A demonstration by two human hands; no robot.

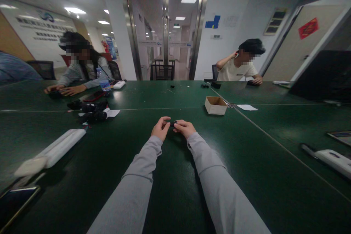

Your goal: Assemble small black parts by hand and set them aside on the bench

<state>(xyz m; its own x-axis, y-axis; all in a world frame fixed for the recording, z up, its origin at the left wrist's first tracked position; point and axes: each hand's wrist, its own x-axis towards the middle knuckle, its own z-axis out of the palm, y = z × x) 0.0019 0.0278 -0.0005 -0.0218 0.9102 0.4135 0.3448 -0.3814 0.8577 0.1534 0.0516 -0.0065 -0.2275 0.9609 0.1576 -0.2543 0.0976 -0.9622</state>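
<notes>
Both arms in light grey sleeves reach forward over the dark green table (175, 175). Between my hands, just above or on the tabletop, is a small black object (172, 124) whose kind is too small to make out. My right hand (185, 128) pinches its right end between thumb and fingers. At its left end is my left hand (160, 128), its thumb against the object and its index finger curved over above it. The other fingers of both hands are partly hidden.
An open cardboard box (215, 106) stands ahead to the right, near a white paper (247, 107). Black devices (94, 111) lie left, behind a white power strip (64, 146). A phone (18, 204) sits near left. Two people sit across, beyond a water bottle (103, 80).
</notes>
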